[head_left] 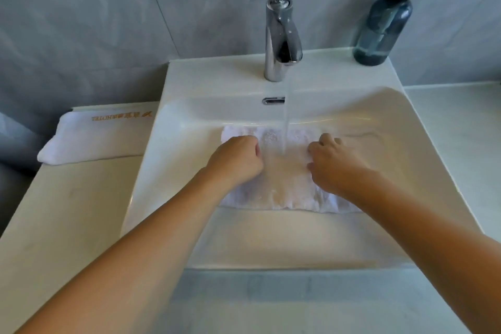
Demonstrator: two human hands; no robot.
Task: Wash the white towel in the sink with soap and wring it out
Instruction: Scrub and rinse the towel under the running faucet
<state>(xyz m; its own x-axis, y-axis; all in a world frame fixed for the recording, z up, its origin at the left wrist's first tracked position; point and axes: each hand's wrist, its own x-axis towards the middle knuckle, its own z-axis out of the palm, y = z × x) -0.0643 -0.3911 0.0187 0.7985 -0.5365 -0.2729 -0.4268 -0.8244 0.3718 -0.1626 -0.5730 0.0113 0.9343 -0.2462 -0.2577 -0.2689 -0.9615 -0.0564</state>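
1. The white towel point(284, 179) lies spread flat across the bottom of the sink point(423, 144), soaked where the water stream point(286, 116) from the faucet point(282, 43) lands between the two hands.

2. The left hand point(238, 160) sits on the towel's left part with its fingers curled under into a fist; they seem to bunch cloth, though the knuckles hide exactly how much is gathered.

3. The right hand point(333, 165) rests on the right part, fingers bent and clawed down into the wet fabric, thumb tucked toward the stream. It looks like a grip on a fold rather than a flat press.

4. I'd judge this as the wetting or scrubbing stage. I see no lather on the cloth, so soap may not be on it yet.

5. To do this well, both hands should take a firm handful and rub the two gathered parts against each other under the water, not merely slide over the top.

6. Shift the grip along the towel so the far edge and the near edge get worked too; only the middle sits under the flow.

7. The soap bottle point(385, 22) stands on the sink's back ledge at the right, well apart from the hands; the right hand is nearer for reaching it.

8. A folded towel point(92, 138) lies on the counter point(54, 211) to the left; keep splashes off it.
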